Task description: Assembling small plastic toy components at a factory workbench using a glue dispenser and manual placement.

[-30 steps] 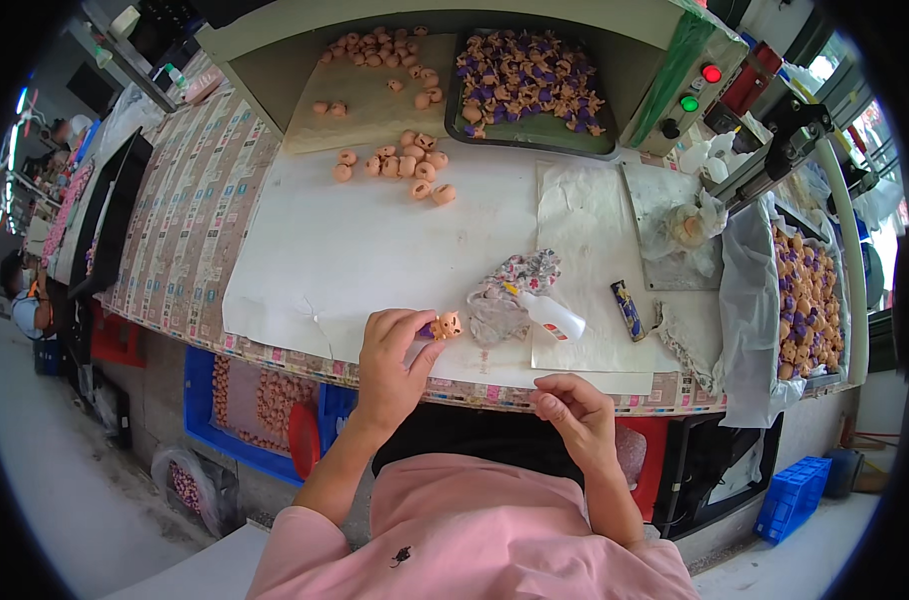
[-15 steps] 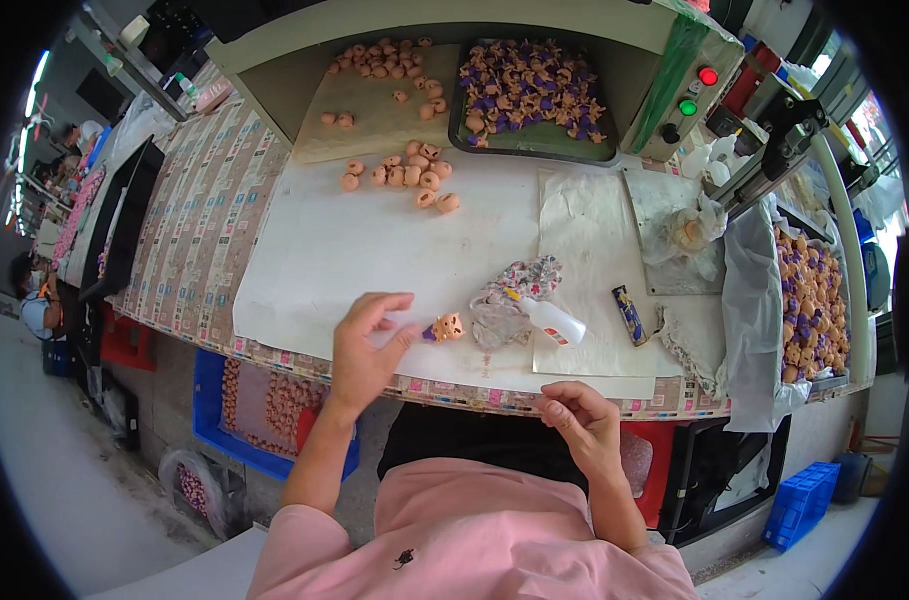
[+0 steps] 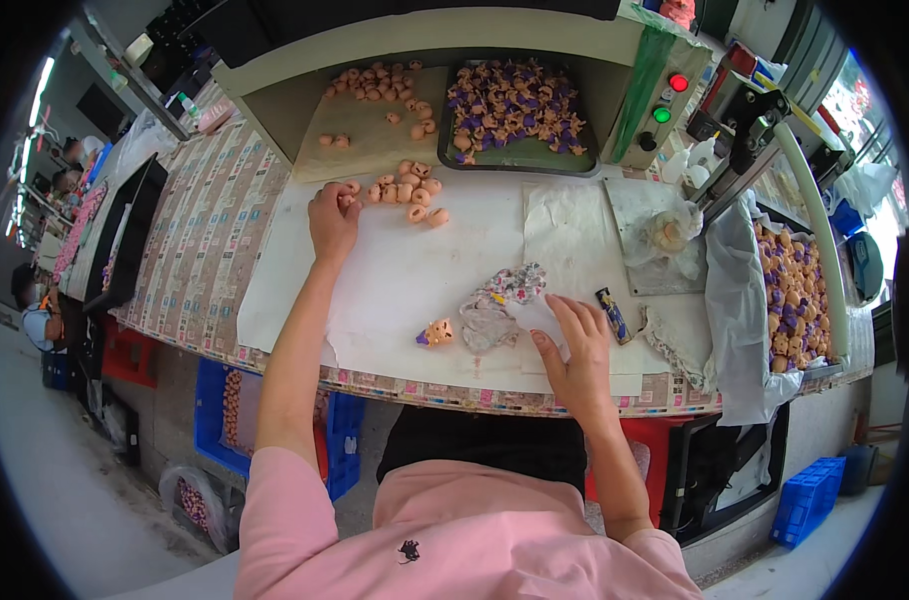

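At the left end of the loose round peach pieces, my left hand [image 3: 334, 222] has its fingers closed on a small hollow peach ball [image 3: 351, 188], partly covered by the fingers. My right hand [image 3: 579, 358] is at a white squeeze bottle [image 3: 541, 318] with a yellow tip. Its thumb and fingers are spread on either side of the bottle, which lies on a crumpled floral cloth [image 3: 489, 318]. Between my hands, nearer the front edge, a small peach figure with a purple end [image 3: 437, 333] lies on the white sheet.
Several hollow peach balls [image 3: 412, 188] lie in front of a box-shaped machine [image 3: 636, 105]. Inside it stands a dark tray [image 3: 515, 162] of peach-and-purple pieces. A blue printed tube [image 3: 613, 315] lies on the right, near a lined bin of figures [image 3: 797, 300].
My left hand has gone from beside the small figure to the peach balls farther back. My right hand has moved from the table's front edge up to the bottle. The view has shifted slightly.
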Tool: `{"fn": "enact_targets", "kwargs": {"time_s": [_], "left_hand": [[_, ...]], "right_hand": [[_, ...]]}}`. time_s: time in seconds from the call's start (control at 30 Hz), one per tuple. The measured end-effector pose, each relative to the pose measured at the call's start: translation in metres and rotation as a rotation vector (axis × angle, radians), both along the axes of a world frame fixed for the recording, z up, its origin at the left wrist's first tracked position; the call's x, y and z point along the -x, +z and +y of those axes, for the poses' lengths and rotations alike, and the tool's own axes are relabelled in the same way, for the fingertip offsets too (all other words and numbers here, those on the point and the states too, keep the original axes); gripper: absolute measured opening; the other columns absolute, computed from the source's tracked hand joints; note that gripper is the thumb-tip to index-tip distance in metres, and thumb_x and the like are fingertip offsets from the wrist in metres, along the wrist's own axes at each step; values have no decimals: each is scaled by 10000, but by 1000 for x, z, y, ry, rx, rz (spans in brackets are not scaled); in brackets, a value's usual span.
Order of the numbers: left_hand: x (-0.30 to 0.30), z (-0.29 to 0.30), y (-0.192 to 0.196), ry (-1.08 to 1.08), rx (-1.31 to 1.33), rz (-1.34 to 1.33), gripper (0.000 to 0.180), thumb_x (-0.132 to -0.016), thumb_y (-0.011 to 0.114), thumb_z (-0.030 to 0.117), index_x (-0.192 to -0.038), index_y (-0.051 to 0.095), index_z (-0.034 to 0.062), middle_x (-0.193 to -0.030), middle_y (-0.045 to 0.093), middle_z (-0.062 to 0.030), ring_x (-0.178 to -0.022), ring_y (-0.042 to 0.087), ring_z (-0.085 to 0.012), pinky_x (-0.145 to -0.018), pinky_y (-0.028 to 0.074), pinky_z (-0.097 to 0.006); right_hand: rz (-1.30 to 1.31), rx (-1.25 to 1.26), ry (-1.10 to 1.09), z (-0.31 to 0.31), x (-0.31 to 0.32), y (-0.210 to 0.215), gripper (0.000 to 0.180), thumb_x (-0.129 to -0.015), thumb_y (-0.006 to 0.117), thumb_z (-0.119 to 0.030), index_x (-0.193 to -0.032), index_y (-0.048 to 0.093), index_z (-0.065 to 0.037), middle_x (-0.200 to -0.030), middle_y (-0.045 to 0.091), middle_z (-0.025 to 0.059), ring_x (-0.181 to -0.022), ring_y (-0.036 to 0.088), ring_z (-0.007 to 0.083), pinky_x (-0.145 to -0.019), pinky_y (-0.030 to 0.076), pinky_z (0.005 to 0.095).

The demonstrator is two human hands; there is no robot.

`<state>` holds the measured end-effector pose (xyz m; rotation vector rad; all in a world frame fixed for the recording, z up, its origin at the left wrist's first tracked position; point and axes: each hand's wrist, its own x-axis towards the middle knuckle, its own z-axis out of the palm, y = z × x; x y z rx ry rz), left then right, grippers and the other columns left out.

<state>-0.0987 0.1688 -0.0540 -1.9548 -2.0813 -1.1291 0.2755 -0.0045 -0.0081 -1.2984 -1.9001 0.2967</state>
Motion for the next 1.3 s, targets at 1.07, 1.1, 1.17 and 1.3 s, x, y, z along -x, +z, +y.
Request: {"fn": "enact_targets", "kwargs": {"time_s": [1.07, 1.1, 1.17, 1.3], "left_hand": [[-224, -239, 16, -646, 809, -2119, 333, -946, 542, 86, -1262, 485, -2, -1207, 554, -98, -1194, 532, -209, -968, 506, -265], [-225, -238, 12, -645, 811, -2120, 333, -946, 542, 86, -1262, 485, -2, -1207, 554, -98, -1194, 532, -209, -968, 506, -265], [-225, -237, 5, -670, 807, -2112, 329, -948, 540, 84, -1264, 488, 7, -1210, 553, -99, -1167, 545, -196, -985, 493, -286], [-227, -236, -5, -632, 797, -2102, 318, -948, 541, 81, -1256, 498, 15, -1202, 560, -97, -1143, 551, -182, -998, 480, -301]], "right_hand": [[497, -31, -3, -94, -57, -12, 385, -667, 857, -218, -910, 618, -41, -804, 618, 56, -703, 521, 166, -648, 421, 288], [497, -31, -4, -94, -58, -13, 385, -667, 857, -218, -910, 618, -41, -804, 618, 56, -703, 521, 166, -648, 421, 288], [430, -14, -42, -94, -58, -15, 406, -665, 858, -239, -921, 620, -32, -797, 632, 73, -702, 539, 189, -639, 441, 301], [416, 13, -48, -91, -57, -22, 416, -664, 859, -243, -929, 620, -30, -805, 630, 78, -713, 562, 199, -634, 458, 303]]}}
